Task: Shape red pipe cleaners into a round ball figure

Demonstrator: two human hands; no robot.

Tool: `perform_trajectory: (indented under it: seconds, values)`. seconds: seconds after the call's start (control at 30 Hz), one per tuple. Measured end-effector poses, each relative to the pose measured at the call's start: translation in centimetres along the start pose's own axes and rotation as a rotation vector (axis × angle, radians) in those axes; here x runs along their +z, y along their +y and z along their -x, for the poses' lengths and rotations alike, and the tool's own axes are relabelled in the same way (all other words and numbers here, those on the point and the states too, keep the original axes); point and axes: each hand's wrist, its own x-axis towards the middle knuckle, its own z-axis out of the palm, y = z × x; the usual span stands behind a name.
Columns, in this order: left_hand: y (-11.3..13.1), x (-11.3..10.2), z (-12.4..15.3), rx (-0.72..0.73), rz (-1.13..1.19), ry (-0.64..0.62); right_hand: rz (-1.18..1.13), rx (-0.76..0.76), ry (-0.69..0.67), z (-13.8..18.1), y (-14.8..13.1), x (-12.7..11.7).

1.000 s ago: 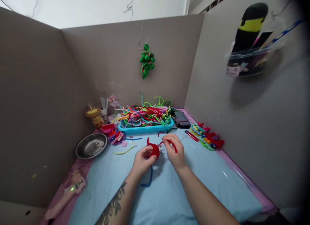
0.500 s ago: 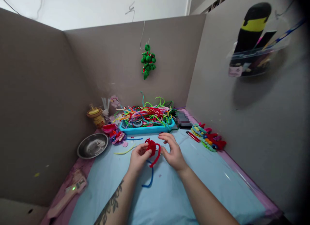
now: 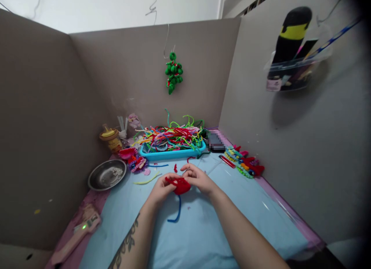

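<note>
A small red piece made of fuzzy pipe cleaner (image 3: 182, 186) is held above the blue-covered table between both hands. My left hand (image 3: 162, 189) pinches its left side, with fingers closed on a red strand. My right hand (image 3: 199, 179) grips the upper right edge, thumb and fingers together. The underside of the piece and the fingertips behind it are partly hidden. Just below lies a bent blue pipe cleaner (image 3: 178, 211). A short red scrap (image 3: 175, 168) shows beyond the hands, and a yellow pipe cleaner (image 3: 145, 180) rests to the left.
Behind the hands stands a blue tray (image 3: 174, 155) heaped with coloured pipe cleaners. A metal bowl (image 3: 97, 178) and a pink glue gun (image 3: 78, 238) are at left. A red cutter (image 3: 227, 161), a phone (image 3: 216, 142) and colourful fuzzy pieces (image 3: 246, 162) lie at right.
My right hand has moved in from the right and now grips the red piece. The piece has turned and sits lower. A red scrap now shows on the table beyond. The view shifted slightly.
</note>
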Motion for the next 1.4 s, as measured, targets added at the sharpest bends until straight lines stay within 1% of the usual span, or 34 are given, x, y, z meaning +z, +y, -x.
perform_trajectory:
  seconds: [0.07,0.17,0.33,0.53,0.6,0.7,0.83,0.93,1.03,1.1,1.2,1.27,1.33,1.4]
  values:
    - [0.3,-0.1,0.0,-0.009,-0.030,-0.031,-0.061,0.075,-0.059,0.2,-0.1,0.2]
    - [0.7,-0.2,0.1,-0.010,-0.050,-0.071,-0.105,0.136,-0.087,0.3,-0.1,0.5]
    - [0.9,-0.1,0.3,-0.050,-0.026,-0.116,-0.076,0.122,-0.097,0.2,0.3,0.7]
    - [0.8,-0.4,0.3,-0.098,-0.070,-0.223,0.020,0.091,-0.093,0.3,1.0,0.4]
    - [0.8,-0.4,0.2,-0.094,-0.080,-0.224,0.059,0.075,-0.080,0.3,1.0,0.4]
    - [0.9,-0.2,0.2,-0.062,-0.079,-0.157,0.164,-0.016,-0.039,0.3,0.7,0.5]
    - [1.1,-0.1,0.1,-0.007,-0.068,-0.033,0.371,-0.241,-0.003,0.2,-0.1,0.8]
    - [1.1,0.0,-0.1,0.016,-0.076,0.044,0.488,-0.388,0.102,0.2,-0.3,1.0]
    - [0.9,0.2,-0.3,0.039,-0.090,0.109,0.589,-0.500,0.215,0.2,-0.1,1.2]
    - [0.9,0.6,-0.3,0.081,-0.099,0.184,0.652,-0.565,0.265,0.4,0.1,1.3]
    - [0.9,1.4,-0.3,0.184,-0.142,0.345,0.688,-0.613,0.330,0.5,0.4,1.8]
    - [0.8,1.9,-0.2,0.230,-0.133,0.429,0.664,-0.621,0.333,0.6,0.6,2.2]
    - [0.6,2.2,-0.2,0.232,-0.084,0.460,0.637,-0.626,0.289,0.7,0.8,2.7]
    - [0.3,2.4,-0.3,0.199,-0.016,0.444,0.628,-0.627,0.259,0.7,1.1,3.1]
